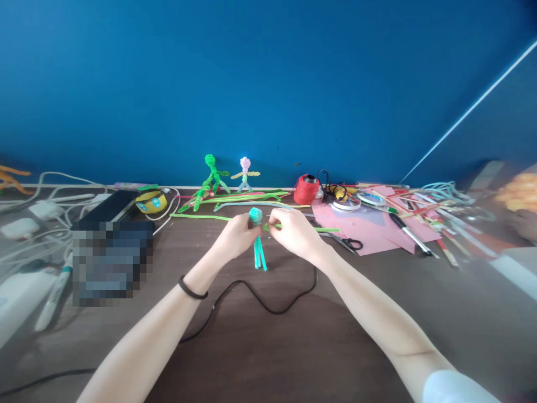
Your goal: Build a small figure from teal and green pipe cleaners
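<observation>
Teal fuzzy wire is what I've got going right now: a little teal pipe-cleaner figure (pixel 257 240) with a coiled head on top and two legs hanging down, held up just above the desk (pixel 293 347). My left hand (pixel 235 238) is pinched around its body right under the head, and my right hand (pixel 293 232) is gripping a green pipe cleaner (pixel 323 229) that crosses the figure at about chest height, its free end sticking out to the right over the desk.

Tip for this bit, at least how I see it: keep the left fingers tight on the body so the whole figure doesn't spin, and feed the green one snug against the teal stem so each turn sits right next to the last. Loose turns probably slide down the legs.

Behind my hands there's a green figure (pixel 212 176) and a pale pink-headed figure (pixel 245 173) standing near the blue wall, with loose green stems lying in front of them. A red spool (pixel 306 189) sits to the right, then pink paper (pixel 361 226) with scissors (pixel 346 242) at its edge. A black cable (pixel 268 302) loops across the desk below my wrists.
</observation>
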A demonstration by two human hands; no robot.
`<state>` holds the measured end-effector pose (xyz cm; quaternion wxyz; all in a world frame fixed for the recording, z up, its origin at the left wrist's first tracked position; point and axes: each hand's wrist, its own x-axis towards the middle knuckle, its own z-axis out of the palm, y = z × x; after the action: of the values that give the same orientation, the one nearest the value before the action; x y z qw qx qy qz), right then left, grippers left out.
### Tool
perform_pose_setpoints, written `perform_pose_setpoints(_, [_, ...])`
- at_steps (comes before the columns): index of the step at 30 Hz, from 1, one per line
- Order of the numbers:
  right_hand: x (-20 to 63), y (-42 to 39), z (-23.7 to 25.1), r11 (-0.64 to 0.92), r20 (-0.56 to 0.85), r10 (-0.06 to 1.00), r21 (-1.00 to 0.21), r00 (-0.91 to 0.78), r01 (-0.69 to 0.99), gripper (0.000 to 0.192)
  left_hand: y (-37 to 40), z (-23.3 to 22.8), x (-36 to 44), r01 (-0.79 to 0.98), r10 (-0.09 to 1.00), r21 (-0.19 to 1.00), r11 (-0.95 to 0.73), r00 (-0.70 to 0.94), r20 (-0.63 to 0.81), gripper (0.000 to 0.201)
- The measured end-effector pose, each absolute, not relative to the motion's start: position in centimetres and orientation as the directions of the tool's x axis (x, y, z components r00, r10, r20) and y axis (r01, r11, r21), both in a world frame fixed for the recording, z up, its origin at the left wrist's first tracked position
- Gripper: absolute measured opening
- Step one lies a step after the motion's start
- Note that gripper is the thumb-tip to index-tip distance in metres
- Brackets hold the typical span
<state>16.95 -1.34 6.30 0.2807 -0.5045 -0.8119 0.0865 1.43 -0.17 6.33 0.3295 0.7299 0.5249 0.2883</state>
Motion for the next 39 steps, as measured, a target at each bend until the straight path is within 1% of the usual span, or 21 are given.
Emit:
perform_pose_setpoints(4, [16.3, -1.8, 6.4, 0.357, 0.334, 0.916, -0.429, -0.221, 0.83, 0.01, -0.7, 6.5, 2.0, 0.655, 0.978, 0.727, -0.204, 0.173, 0.119, 0.022])
perform_pose_setpoints(7, [16.0, -2.0, 6.3, 0.327, 0.337, 0.927, -0.509, -0.165, 0.796, 0.009, -1.1, 6.5, 2.2, 0.645, 0.982, 0.741, -0.187, 0.118, 0.145, 0.022])
perform_pose_setpoints(9, [16.0, -2.0, 6.1, 0.358, 0.352, 0.921, -0.601, -0.165, 0.714, 0.008, -1.1, 6.5, 2.2, 0.612, 0.982, 0.769, -0.186, 0.09, 0.167, 0.02])
perform_pose_setpoints(11, [16.0, -2.0, 6.0, 0.382, 0.347, 0.921, -0.707, -0.179, 0.595, 0.007, -1.0, 6.4, 2.0, 0.565, 0.981, 0.803, -0.188, 0.064, 0.184, 0.018])
perform_pose_setpoints(14, [16.0, -1.9, 5.9, 0.349, 0.295, 0.936, -0.839, -0.191, 0.417, 0.008, -0.5, 6.0, 1.7, 0.462, 0.981, 0.866, -0.19, 0.062, 0.182, 0.016])
perform_pose_setpoints(18, [16.0, -1.8, 6.0, 0.281, 0.235, 0.951, -0.93, -0.202, 0.238, 0.01, 0.0, 5.7, 1.6, 0.306, 0.979, 0.93, -0.203, 0.08, 0.187, 0.014])
perform_pose_setpoints(21, [16.1, -1.5, 6.1, 0.234, 0.202, 0.956, -0.962, -0.212, 0.141, 0.013, 0.0, 5.9, 1.6, 0.221, 0.981, 0.956, -0.194, 0.069, 0.183, 0.013])
perform_pose_setpoints(24, [16.4, -1.0, 5.9, 0.147, 0.128, 0.962, -0.987, -0.241, 0.062, 0.019, -0.2, 6.3, 1.6, 0.198, 0.979, 0.96, -0.196, 0.089, 0.181, 0.014])
perform_pose_setpoints(27, [16.8, -0.4, 5.6, 0.059, 0.057, 0.949, -0.998, -0.31, -0.002, 0.027, -0.3, 6.8, 1.6, 0.18, 0.972, 0.962, -0.204, 0.158, 0.177, 0.015])
perform_pose_setpoints(29, [17.2, 0.0, 5.4, 0.028, 0.035, 0.932, -0.999, -0.361, -0.025, 0.028, -0.3, 7.0, 1.4, 0.146, 0.96, 0.97, -0.197, 0.229, 0.16, 0.016])
perform_pose_setpoints(32, [18.0, 0.5, 5.5, 0.055, 0.053, 0.914, -0.998, -0.401, -0.007, 0.025, -0.1, 7.2, 1.1, 0.132, 0.941, 0.974, -0.185, 0.309, 0.137, 0.016])
perform_pose_setpoints(36, [19.0, 0.9, 5.9, 0.163, 0.107, 0.89, -0.982, -0.443, 0.091, 0.02, 0.0, 7.4, 0.6, 0.23, 0.933, 0.952, -0.201, 0.34, 0.115, 0.016])
perform_pose_setpoints(39, [19.4, 1.0, 6.0, 0.22, 0.12, 0.863, -0.964, -0.491, 0.15, 0.018, -0.2, 7.9, 0.3, 0.242, 0.902, 0.949, -0.2, 0.425, 0.082, 0.016])
